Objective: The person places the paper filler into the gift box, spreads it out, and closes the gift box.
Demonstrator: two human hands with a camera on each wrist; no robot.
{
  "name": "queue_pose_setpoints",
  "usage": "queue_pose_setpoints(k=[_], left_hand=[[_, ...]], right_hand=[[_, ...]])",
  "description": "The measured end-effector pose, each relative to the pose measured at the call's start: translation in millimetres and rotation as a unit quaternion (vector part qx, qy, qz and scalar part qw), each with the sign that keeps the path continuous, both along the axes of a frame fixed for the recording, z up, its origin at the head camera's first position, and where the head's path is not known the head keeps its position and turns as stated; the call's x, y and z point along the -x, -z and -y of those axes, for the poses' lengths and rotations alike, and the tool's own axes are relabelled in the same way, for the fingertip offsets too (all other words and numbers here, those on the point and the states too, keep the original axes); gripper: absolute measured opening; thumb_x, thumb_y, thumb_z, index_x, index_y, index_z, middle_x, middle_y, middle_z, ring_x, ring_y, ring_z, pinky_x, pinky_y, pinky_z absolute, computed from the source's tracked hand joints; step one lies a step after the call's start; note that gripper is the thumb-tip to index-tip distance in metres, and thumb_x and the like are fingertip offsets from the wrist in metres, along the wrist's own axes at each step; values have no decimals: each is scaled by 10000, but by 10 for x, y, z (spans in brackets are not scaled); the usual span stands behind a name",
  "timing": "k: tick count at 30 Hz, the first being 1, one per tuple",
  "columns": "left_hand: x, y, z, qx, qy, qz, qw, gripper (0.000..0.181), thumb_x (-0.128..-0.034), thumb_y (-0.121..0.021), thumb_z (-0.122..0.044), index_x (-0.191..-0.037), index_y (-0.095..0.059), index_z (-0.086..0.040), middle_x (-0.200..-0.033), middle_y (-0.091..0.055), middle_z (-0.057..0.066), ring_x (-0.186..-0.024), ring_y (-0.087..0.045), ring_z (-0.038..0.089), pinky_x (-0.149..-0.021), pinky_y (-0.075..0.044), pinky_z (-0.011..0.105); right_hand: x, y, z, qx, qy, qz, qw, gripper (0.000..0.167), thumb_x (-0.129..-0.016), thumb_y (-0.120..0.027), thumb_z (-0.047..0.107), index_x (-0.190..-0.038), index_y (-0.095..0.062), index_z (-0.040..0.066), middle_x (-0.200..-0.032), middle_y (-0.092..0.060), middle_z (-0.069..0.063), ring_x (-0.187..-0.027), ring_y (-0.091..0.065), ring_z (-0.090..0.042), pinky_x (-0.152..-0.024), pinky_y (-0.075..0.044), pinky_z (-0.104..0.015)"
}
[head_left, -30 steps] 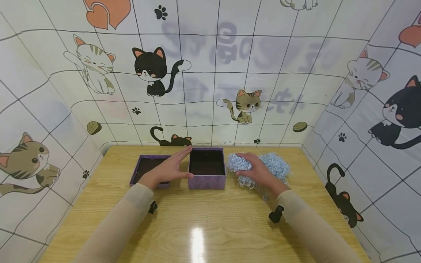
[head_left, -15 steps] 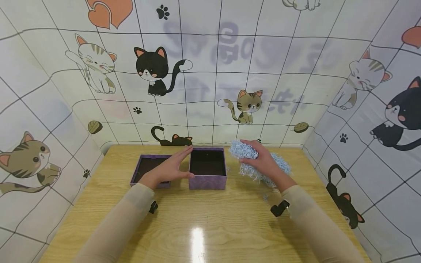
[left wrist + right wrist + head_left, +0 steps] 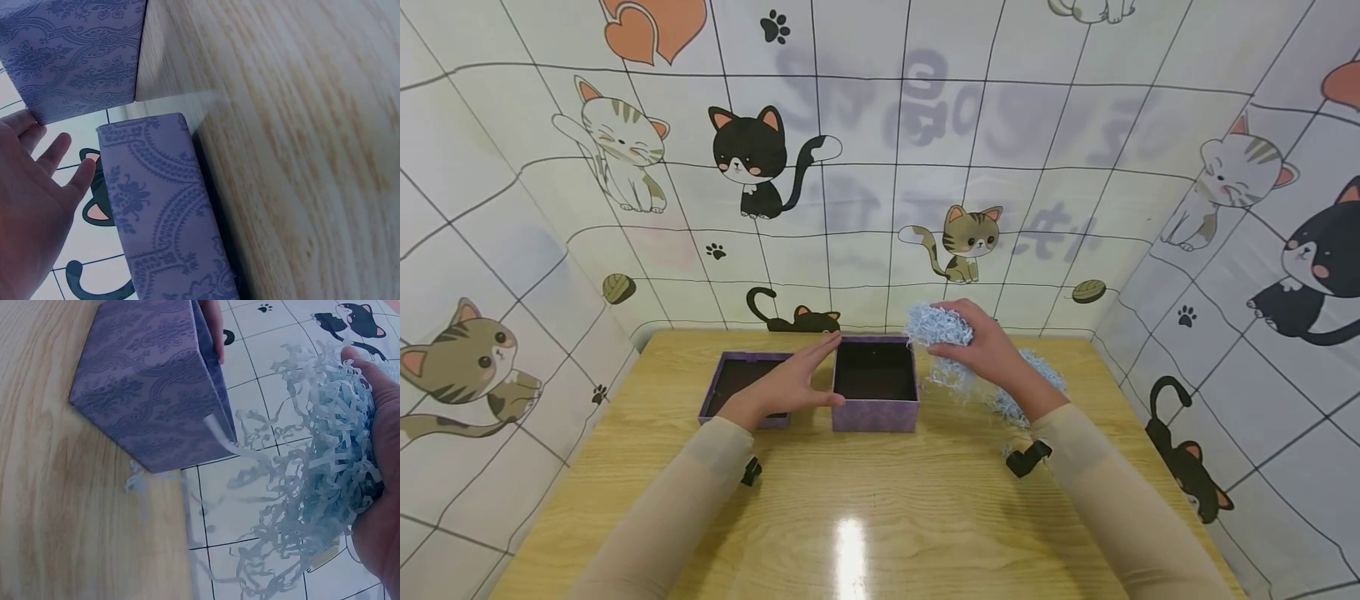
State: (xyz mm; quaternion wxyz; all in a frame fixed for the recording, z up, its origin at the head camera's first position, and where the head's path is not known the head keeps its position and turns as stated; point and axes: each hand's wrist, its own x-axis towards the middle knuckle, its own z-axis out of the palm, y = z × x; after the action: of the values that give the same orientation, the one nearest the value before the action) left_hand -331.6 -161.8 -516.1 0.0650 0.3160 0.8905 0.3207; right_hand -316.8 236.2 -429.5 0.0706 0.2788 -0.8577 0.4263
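Note:
A purple patterned box (image 3: 875,416) with a dark interior stands uncovered in the middle of the table. My left hand (image 3: 784,387) rests at its left side, thumb and fingers spread, with the fingertips touching the box wall (image 3: 75,69) in the left wrist view. Up at the box's right rear corner, my right hand (image 3: 992,350) grips a clump of light blue shredded paper (image 3: 938,325). Loose strands trail from that clump (image 3: 340,444) in the right wrist view. More shredded paper (image 3: 1011,407) lies on the table under the right forearm, partly hidden.
The shallow purple lid (image 3: 730,380) lies inside up, left of the box and partly behind the left hand. A small paper scrap (image 3: 1006,450) is near the right wrist. A cat-printed backdrop (image 3: 865,250) rises behind the wooden table (image 3: 872,492).
My right hand has lifted the clump of shredded paper from the pile and moved it up and left to the box's right edge. The left hand has stayed in place.

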Motion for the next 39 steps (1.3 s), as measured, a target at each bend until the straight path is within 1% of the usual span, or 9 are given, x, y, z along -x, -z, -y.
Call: queue_pose_setpoints(k=[5,8,12,17,21,27,33,37,39], left_hand=[[8,2,7,-8,4,-11,10000,1211,-902,-802,-741,-1803,-148,-266,-1868,-92,3,-1698,-133,310,-1279,-277,684],[2,-8,7,-8,-6,27,10000,1206,-904,-808,-730,-1802,-150,-265,-1865,-71,-52,-1699,-128,307,-1284,-273,679],[-19,-22,7,-2,-18,92,10000,1207,-901,-809,-734,-1801,-139,-290,-1851,-46,-122,-1701,-122,307,-1287,-263,680],[-15,-15,7,72,-40,84,9999,1213,-890,-796,-765,-1799,-125,-323,-1843,-40,-141,-1701,-126,298,-1289,-262,676],[-1,-1,10,59,-15,14,10000,1216,-893,-806,-750,-1802,-141,-290,-1853,-62,-102,-1700,-130,304,-1290,-260,676],[-12,-13,5,78,-52,56,9999,1210,-896,-800,-752,-1801,-135,-304,-1855,-69,-78,-1699,-132,317,-1289,-259,681],[-23,-29,-13,146,-68,55,9999,1232,-902,-779,-769,-1803,-140,-220,-1860,-87,81,-1689,-154,386,-1290,-258,679],[-15,-39,-10,106,-100,134,9998,1230,-898,-783,-769,-1804,-117,-272,-1860,-77,56,-1690,-158,368,-1279,-273,691],[-13,-45,-4,45,-83,150,9998,1222,-900,-791,-758,-1804,-105,-304,-1862,-77,36,-1691,-156,362,-1269,-279,708]], right_hand=[[47,-81,89,-212,-83,66,9997,688,-999,-873,317,-1614,-571,267,-1598,-553,6,-1509,-487,-284,-1184,-427,-636],[83,-126,164,-328,-150,158,9992,700,-1005,-860,372,-1627,-551,282,-1615,-531,14,-1526,-466,-280,-1197,-413,-636],[127,-179,297,-406,-282,287,9984,706,-1008,-855,387,-1630,-544,261,-1617,-525,2,-1527,-460,-285,-1208,-402,-632],[189,-179,478,-456,-420,311,9976,724,-998,-868,368,-1631,-545,228,-1600,-540,-21,-1514,-476,-288,-1214,-405,-615],[215,-117,629,-383,-522,450,9969,735,-991,-876,370,-1630,-541,227,-1608,-533,-11,-1518,-475,-276,-1221,-404,-607],[237,71,850,-505,-591,611,9951,760,-970,-877,465,-1618,-539,258,-1615,-525,22,-1522,-474,-257,-1223,-417,-591],[244,254,960,-736,-693,802,9916,779,-965,-884,461,-1619,-540,215,-1615,-529,-25,-1514,-485,-285,-1228,-419,-579],[241,313,990,-912,-762,884,9890,790,-958,-892,460,-1618,-542,204,-1620,-526,-25,-1516,-486,-281,-1225,-428,-561],[242,326,1011,-1111,-853,820,9867,789,-959,-888,469,-1616,-549,192,-1619,-536,-24,-1507,-500,-276,-1215,-444,-544]])
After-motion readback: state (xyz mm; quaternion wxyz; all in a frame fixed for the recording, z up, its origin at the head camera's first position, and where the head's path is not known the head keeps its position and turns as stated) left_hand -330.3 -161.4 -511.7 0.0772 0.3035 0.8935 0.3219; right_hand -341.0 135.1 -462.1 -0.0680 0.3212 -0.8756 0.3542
